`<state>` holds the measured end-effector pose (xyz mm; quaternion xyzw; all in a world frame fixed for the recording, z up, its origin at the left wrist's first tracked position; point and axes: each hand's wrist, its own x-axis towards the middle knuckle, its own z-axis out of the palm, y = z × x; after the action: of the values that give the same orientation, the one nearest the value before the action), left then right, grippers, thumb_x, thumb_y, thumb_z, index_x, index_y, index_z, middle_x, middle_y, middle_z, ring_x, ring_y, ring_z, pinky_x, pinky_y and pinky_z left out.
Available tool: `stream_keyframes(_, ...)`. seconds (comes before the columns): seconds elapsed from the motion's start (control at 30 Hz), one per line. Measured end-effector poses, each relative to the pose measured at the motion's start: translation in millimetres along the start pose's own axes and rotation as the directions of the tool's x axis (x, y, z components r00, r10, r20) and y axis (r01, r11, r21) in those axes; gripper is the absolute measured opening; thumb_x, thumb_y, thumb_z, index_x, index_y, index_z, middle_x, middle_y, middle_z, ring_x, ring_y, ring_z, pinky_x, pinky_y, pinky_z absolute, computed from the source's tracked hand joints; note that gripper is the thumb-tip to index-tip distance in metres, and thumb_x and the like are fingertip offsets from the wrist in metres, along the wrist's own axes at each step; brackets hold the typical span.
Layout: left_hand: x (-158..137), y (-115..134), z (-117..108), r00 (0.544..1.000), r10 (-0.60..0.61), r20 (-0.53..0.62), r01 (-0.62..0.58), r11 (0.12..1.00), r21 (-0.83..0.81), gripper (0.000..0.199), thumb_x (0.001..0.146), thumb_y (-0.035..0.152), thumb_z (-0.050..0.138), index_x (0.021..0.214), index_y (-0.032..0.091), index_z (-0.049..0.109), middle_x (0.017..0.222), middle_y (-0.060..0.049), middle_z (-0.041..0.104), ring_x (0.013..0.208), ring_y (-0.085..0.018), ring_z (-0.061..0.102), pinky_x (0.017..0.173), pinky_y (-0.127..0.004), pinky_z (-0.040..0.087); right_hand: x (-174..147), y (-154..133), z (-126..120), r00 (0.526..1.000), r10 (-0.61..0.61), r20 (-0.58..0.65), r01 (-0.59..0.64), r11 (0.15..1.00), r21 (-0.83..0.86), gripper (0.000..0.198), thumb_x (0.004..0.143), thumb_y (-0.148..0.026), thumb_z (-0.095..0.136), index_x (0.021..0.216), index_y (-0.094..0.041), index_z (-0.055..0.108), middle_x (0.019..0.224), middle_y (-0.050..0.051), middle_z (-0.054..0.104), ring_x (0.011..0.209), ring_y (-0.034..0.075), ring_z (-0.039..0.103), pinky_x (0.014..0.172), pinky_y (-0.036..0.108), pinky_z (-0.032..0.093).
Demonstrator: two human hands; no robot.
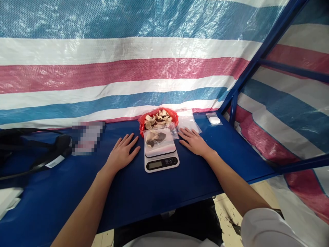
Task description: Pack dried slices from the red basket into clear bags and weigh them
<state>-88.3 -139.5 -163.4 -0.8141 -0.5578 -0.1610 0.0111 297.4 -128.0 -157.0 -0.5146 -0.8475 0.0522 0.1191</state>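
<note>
The scale (pixel 167 151) bears a power sign (pixel 167 161), M (pixel 170 160) and T (pixel 174 159)

sleeve (pixel 264 228): white, kinda loose, well up-arm from the right hand (pixel 193 141) | shirt (pixel 168 240): white too | pants (pixel 191 219): just black, between right hand and left hand (pixel 122 153), lower down

Scale (pixel 161 159) is looking like smooth plastic; clear bag (pixel 164 135) on it is showing glossy film. Loose slices (pixel 159 118) are looking rough, matt. Bench (pixel 159 192) is reading smooth, low sheen. Striped sheet (pixel 128 48) is glinting, woven plastic.
</note>
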Motion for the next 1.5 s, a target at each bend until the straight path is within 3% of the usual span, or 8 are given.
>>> stream_keyframes(0.77,2.7,0.2,-0.6,1.000,-0.014,-0.019,0.014,0.999,-0.030,0.056,0.098,0.054,0.046,0.144,0.026,0.061,0.157,-0.011,0.050,0.149,-0.036,0.043,0.122,-0.061,0.032,1.1,-1.1,-4.7,0.999,0.002,-0.041,-0.002,1.000,0.010,0.052,0.105,-0.047,0.042,0.152,-0.027,0.053,0.163,0.006,0.043,0.153,0.030,0.036,0.126,0.053,0.030)
stream_keyframes(0.87,7.0,3.1,-6.2,0.998,-0.039,-0.043,0.037,0.998,-0.052,0.054,0.098,0.053,0.046,0.138,0.022,0.066,0.152,-0.013,0.057,0.145,-0.037,0.048,0.120,-0.060,0.036,2.6,-3.3,-13.4,0.996,0.016,-0.087,-0.009,0.997,0.082,0.050,0.103,-0.046,0.048,0.149,-0.027,0.057,0.161,0.005,0.046,0.151,0.030,0.040,0.124,0.049,0.037)
stream_keyframes(0.97,14.2,12.6,-16.9,0.988,-0.035,-0.148,0.017,0.992,-0.124,0.050,0.098,0.050,0.047,0.131,0.021,0.069,0.144,-0.015,0.063,0.136,-0.036,0.058,0.117,-0.057,0.043,6.6,-8.5,-23.3,0.981,0.104,-0.161,-0.059,0.963,0.262,0.047,0.102,-0.048,0.050,0.142,-0.029,0.064,0.152,0.003,0.057,0.143,0.028,0.052,0.119,0.046,0.045)
stream_keyframes(1.07,23.0,29.6,-28.9,0.966,0.011,-0.259,-0.071,0.973,-0.221,0.044,0.100,0.048,0.048,0.128,0.022,0.070,0.138,-0.012,0.067,0.127,-0.030,0.064,0.113,-0.051,0.050,14.9,-15.9,-28.9,0.955,0.220,-0.199,-0.082,0.840,0.536,0.044,0.097,-0.053,0.057,0.131,-0.029,0.072,0.137,0.002,0.070,0.131,0.029,0.064,0.116,0.045,0.049)
stream_keyframes(1.2,34.2,52.0,-36.8,0.958,0.109,-0.267,-0.192,0.932,-0.306,0.041,0.101,0.047,0.050,0.128,0.023,0.070,0.136,-0.010,0.068,0.127,-0.027,0.063,0.112,-0.048,0.052,31.0,-26.9,-27.6,0.924,0.349,-0.158,-0.050,0.520,0.853,0.049,0.081,-0.057,0.076,0.117,-0.022,0.079,0.120,0.005,0.078,0.118,0.031,0.071,0.109,0.045,0.055)
stream_keyframes(1.33,40.3,61.0,-34.1,0.959,0.193,-0.209,-0.256,0.907,-0.335,0.043,0.102,0.047,0.048,0.130,0.022,0.069,0.141,-0.012,0.065,0.132,-0.028,0.061,0.115,-0.048,0.049,43.5,-35.9,-24.5,0.916,0.400,-0.042,-0.078,0.280,0.957,0.056,0.067,-0.054,0.086,0.109,-0.018,0.080,0.112,0.007,0.080,0.105,0.030,0.074,0.088,0.042,0.065)
stream_keyframes(1.5,41.1,61.3,-30.7,0.962,0.205,-0.181,-0.255,0.911,-0.325,0.045,0.102,0.048,0.046,0.130,0.021,0.069,0.142,-0.012,0.065,0.132,-0.028,0.060,0.116,-0.049,0.048,46.3,-40.1,-24.1,0.930,0.364,0.046,-0.104,0.142,0.984,0.051,0.061,-0.048,0.091,0.102,-0.019,0.081,0.104,0.005,0.080,0.094,0.025,0.075,0.078,0.036,0.066)
